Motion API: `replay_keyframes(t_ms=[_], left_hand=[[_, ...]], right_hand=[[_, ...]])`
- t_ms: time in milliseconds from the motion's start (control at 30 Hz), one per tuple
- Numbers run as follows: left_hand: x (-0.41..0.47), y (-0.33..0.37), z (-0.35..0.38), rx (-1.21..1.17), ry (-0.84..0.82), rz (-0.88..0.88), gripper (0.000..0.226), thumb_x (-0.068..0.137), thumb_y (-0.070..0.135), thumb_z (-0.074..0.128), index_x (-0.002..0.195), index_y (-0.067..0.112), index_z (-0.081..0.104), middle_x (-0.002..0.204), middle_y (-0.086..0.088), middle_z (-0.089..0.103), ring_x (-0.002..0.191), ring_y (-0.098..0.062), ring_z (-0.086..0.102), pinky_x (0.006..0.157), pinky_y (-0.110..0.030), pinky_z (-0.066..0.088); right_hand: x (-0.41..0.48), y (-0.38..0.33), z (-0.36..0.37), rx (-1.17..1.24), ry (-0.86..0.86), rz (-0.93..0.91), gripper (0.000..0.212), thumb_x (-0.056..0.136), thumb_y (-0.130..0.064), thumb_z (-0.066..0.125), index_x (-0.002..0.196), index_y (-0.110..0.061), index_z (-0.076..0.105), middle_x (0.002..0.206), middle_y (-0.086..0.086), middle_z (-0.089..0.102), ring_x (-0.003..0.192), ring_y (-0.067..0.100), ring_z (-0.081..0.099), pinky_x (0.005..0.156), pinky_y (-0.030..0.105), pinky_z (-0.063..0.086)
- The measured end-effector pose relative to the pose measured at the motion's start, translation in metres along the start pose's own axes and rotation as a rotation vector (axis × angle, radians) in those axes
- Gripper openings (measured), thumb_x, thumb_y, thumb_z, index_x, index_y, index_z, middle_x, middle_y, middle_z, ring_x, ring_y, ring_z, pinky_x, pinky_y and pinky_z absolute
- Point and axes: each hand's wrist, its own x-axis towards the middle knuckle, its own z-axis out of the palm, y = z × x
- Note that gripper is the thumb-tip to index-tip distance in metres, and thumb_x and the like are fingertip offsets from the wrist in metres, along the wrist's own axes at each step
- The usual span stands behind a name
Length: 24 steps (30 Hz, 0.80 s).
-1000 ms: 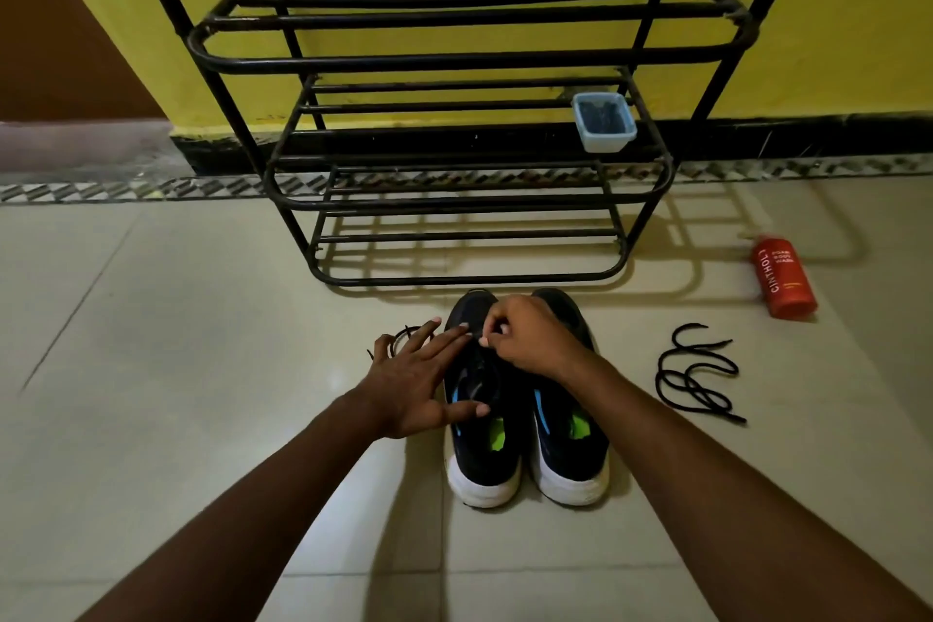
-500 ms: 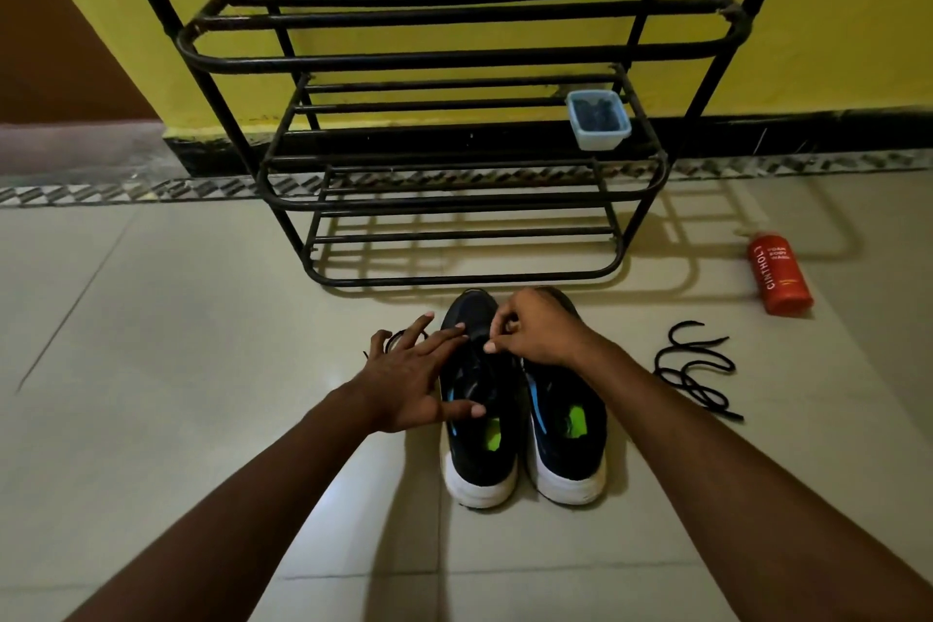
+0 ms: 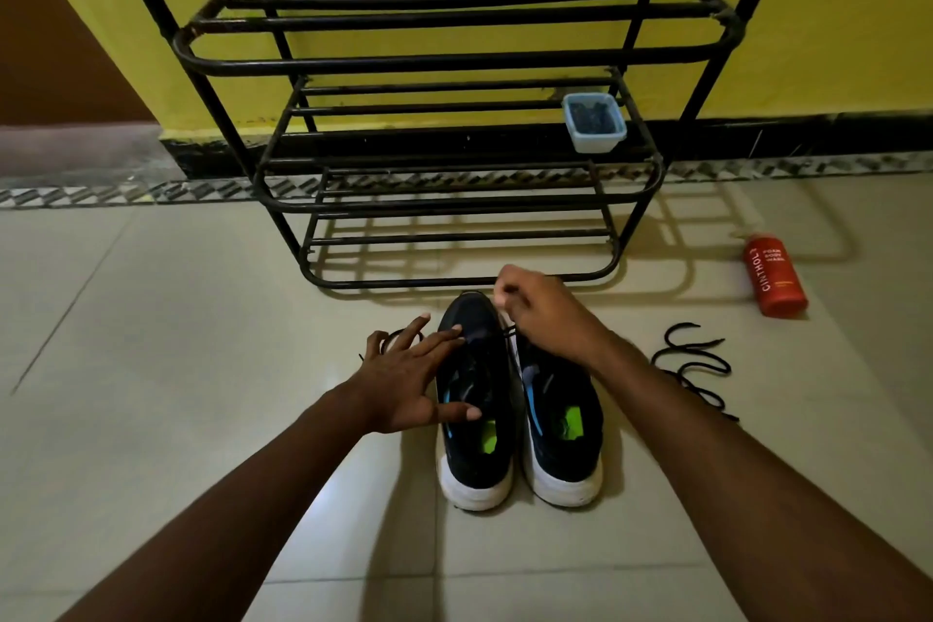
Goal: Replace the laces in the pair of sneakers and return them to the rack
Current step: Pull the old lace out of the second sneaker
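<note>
**Right hand**: closed in a pinch; fingertips held a thin dark lace strand, drawn up taut from the front eyelets of the left sneaker. The hand hung over the toes of the pair, just short of the rack's bottom front rail.

**Left hand**: fingers straight and spread, gripping nothing. Fingertips rested on the left sneaker's upper, thumb on its collar, steadying it.

**Sneakers**: the left one and the right sneaker stood side by side and touching on the floor, toes toward the rack, heels toward the person. Little or no lacing showed across either tongue.

**Loose laces**: one coiled lace lay on the floor, partly under the left fingers; a second lace lay right of the pair, apart from it.

**Progress, as judged**: relacing was at an early stage. Whether the pinched strand was going in or coming out could not be told. Both sneakers awaited full lacing; neither was on the rack.

**Other items**: a plastic tub at the right end of the middle shelf; a red bottle lying on the floor, far right.
</note>
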Motion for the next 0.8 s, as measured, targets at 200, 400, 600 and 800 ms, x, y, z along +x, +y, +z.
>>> replay_keyframes(t_ms=[200, 400, 600, 800], left_hand=[[0.000, -0.001, -0.006, 0.044, -0.027, 0.010, 0.109, 0.071, 0.100, 0.026, 0.159, 0.039, 0.007, 0.168, 0.019, 0.002, 0.155, -0.016, -0.015, 0.118, -0.064, 0.003], [-0.002, 0.000, -0.007, 0.026, -0.032, 0.011, 0.109, 0.072, 0.099, 0.026, 0.160, 0.038, 0.007, 0.169, 0.017, 0.002, 0.155, -0.017, -0.014, 0.119, -0.064, 0.005], [-0.002, 0.001, -0.008, 0.038, -0.044, 0.004, 0.109, 0.071, 0.100, 0.026, 0.159, 0.039, 0.006, 0.168, 0.019, 0.000, 0.155, -0.017, -0.015, 0.119, -0.064, 0.006], [-0.001, 0.000, -0.007, 0.031, -0.030, 0.010, 0.110, 0.071, 0.100, 0.025, 0.160, 0.039, 0.005, 0.168, 0.018, 0.000, 0.155, -0.018, -0.013, 0.119, -0.060, 0.006]], right_hand=[[-0.003, -0.008, -0.006, -0.398, -0.198, -0.057, 0.012, 0.092, -0.028, 0.069, 0.085, -0.018, 0.074, 0.088, 0.000, 0.063, 0.083, 0.020, 0.063, 0.074, 0.040, 0.055], [-0.002, -0.014, -0.016, 0.496, 0.231, 0.114, 0.022, 0.102, -0.004, 0.048, 0.084, -0.013, 0.058, 0.105, 0.008, 0.069, 0.101, 0.023, 0.067, 0.081, 0.033, 0.051], [-0.006, -0.004, -0.023, 0.040, 0.002, 0.083, 0.007, 0.098, -0.017, 0.059, 0.094, -0.022, 0.059, 0.084, 0.001, 0.063, 0.080, 0.018, 0.063, 0.075, 0.034, 0.049], [-0.018, -0.004, -0.027, -0.379, -0.185, 0.069, 0.028, 0.084, -0.040, 0.077, 0.070, -0.021, 0.061, 0.091, -0.004, 0.046, 0.089, 0.017, 0.051, 0.084, 0.039, 0.045]])
